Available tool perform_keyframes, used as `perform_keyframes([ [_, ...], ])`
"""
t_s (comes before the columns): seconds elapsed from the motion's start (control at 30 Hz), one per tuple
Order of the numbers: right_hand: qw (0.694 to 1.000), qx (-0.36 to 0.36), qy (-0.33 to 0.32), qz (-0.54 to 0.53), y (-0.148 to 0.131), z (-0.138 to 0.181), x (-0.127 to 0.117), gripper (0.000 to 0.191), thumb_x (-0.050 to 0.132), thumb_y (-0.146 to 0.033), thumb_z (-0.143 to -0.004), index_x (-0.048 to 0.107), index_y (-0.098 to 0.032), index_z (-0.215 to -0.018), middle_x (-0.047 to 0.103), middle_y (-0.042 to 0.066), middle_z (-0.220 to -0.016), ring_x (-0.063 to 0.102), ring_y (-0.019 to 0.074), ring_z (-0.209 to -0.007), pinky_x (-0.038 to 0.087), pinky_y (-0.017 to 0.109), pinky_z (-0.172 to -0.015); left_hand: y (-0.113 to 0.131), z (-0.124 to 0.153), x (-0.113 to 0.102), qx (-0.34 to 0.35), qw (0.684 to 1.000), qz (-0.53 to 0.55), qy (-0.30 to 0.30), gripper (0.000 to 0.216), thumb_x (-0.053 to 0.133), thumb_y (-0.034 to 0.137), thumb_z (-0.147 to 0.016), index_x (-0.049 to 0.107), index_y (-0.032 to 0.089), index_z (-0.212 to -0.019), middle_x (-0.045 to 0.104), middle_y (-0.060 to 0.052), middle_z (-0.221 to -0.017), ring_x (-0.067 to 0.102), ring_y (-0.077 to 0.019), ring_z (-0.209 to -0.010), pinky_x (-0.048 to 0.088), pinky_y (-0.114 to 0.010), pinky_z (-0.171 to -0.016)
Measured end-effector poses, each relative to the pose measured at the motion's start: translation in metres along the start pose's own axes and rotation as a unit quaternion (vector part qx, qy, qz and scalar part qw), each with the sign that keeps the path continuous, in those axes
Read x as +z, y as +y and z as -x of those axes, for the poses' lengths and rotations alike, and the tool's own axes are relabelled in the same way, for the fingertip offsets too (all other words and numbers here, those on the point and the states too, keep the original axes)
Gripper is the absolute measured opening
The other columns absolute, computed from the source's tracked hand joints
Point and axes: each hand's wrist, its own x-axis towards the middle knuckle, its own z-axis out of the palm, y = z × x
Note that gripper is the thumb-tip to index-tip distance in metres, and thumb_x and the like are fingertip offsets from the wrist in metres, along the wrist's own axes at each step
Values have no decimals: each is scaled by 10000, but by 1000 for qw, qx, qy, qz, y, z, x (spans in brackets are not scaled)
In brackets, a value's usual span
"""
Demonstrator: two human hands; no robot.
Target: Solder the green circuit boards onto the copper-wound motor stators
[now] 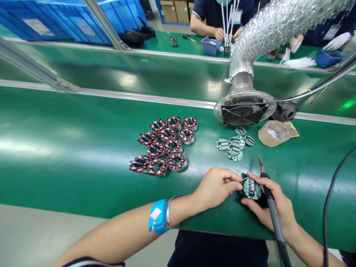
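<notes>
Near the front edge of the bench, my right hand (275, 204) is closed around a motor stator with a round green circuit board (252, 189) on top, its face tilted toward me. A soldering iron (273, 215) lies across the same hand, its tip pointing up and away from the board. My left hand (218, 187) pinches at the board's left edge, where a thin wire (244, 179) shows by the fingertips. Most of the stator's body is hidden by the fingers. Several loose round circuit boards (235, 145) lie beyond my hands.
Several wound stators (167, 142) stand grouped left of centre. A fume extractor (244, 111) on a foil duct hangs over the back, beside a translucent cup (274, 133). A black cable (330, 193) runs down the right. Co-workers sit across at another bench with blue bins (55, 22).
</notes>
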Motion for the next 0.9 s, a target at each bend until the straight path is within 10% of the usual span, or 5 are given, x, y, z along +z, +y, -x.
perform_keyframes([
  [0.17, 1000, -2, 3, -4, 0, 0, 0, 514, 715, -379, -832, 461, -235, -1255, 667, 86, -1217, 664, 257, -1079, 602, 353, -876, -6, 11, 2, 194, 967, -156, 60, 140, 634, 174, -855, 758, 168, -921, 734, -38, -795, 679, -142, -707, 569, -250, -673],
  [0.43, 1000, -13, 2, 11, -1, -1, 0, 514, 707, -380, -840, 447, -238, -1260, 663, 94, -1221, 668, 270, -1067, 617, 363, -837, -12, 4, -13, 454, 792, -404, 54, 193, 497, 129, -927, 680, 152, -983, 735, -23, -818, 686, -121, -709, 572, -234, -651],
  [0.73, 999, -36, -1, 12, -3, -4, 0, 484, 687, -349, -857, 446, -221, -1256, 657, 119, -1226, 680, 272, -1042, 615, 365, -841, -7, 18, 10, 337, 849, -391, 119, 204, 472, 174, -891, 664, 143, -827, 618, -41, -665, 592, -147, -602, 521, -272, -575],
  [0.9, 999, -36, 9, 16, -3, -3, -1, 459, 669, -339, -873, 446, -207, -1252, 655, 134, -1225, 675, 266, -1056, 610, 353, -849, -9, 43, 20, 250, 902, -349, 39, 447, 456, 148, -888, 483, 109, -1332, 638, -118, -1030, 594, -213, -899, 554, -371, -823],
])
